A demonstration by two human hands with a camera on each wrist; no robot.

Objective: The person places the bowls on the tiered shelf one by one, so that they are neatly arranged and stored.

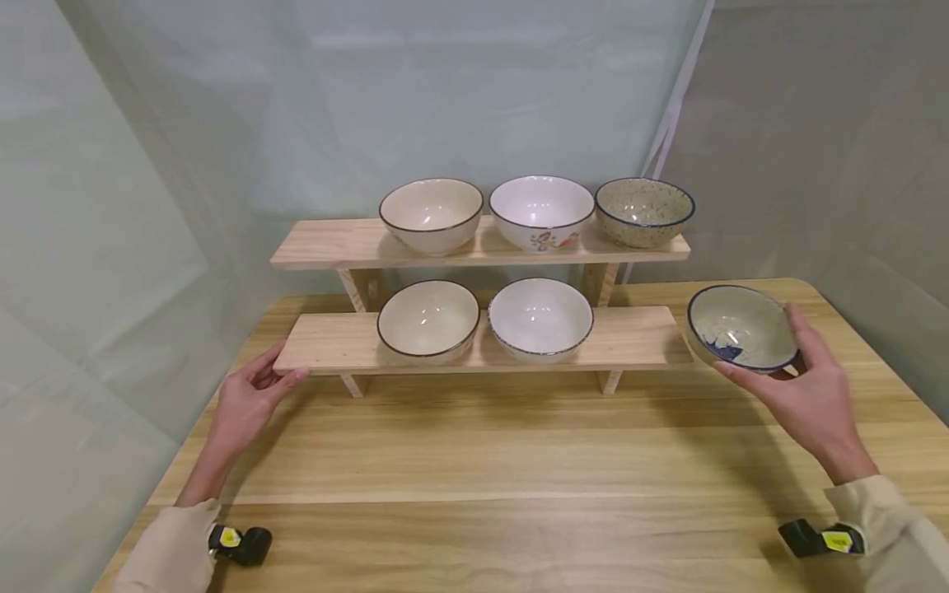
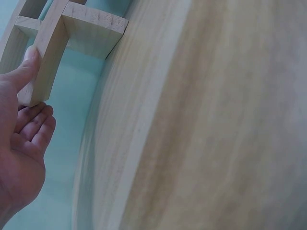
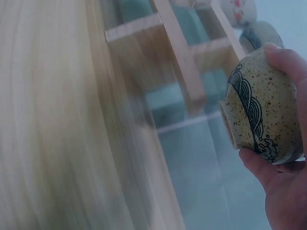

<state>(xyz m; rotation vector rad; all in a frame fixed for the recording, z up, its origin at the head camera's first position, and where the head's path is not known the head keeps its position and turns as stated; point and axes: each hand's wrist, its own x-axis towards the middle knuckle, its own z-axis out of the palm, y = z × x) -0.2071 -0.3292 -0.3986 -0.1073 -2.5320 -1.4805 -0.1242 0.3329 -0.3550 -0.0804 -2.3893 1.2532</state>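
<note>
My right hand grips a speckled bowl with a dark blue rim and a blue mark inside. It is held off the right end of the lower shelf, apart from it. In the right wrist view the bowl's outside shows a blue wave pattern, with the thumb and fingers around its rim and base. My left hand pinches the left end of the lower shelf, thumb on one face and fingers on the other. On that shelf sit a cream bowl and a white bowl.
The upper shelf bears a brown-rimmed cream bowl, a white bowl with a floral print and a speckled blue-rimmed bowl. The stand rests on a wooden table, with pale sheets hanging behind.
</note>
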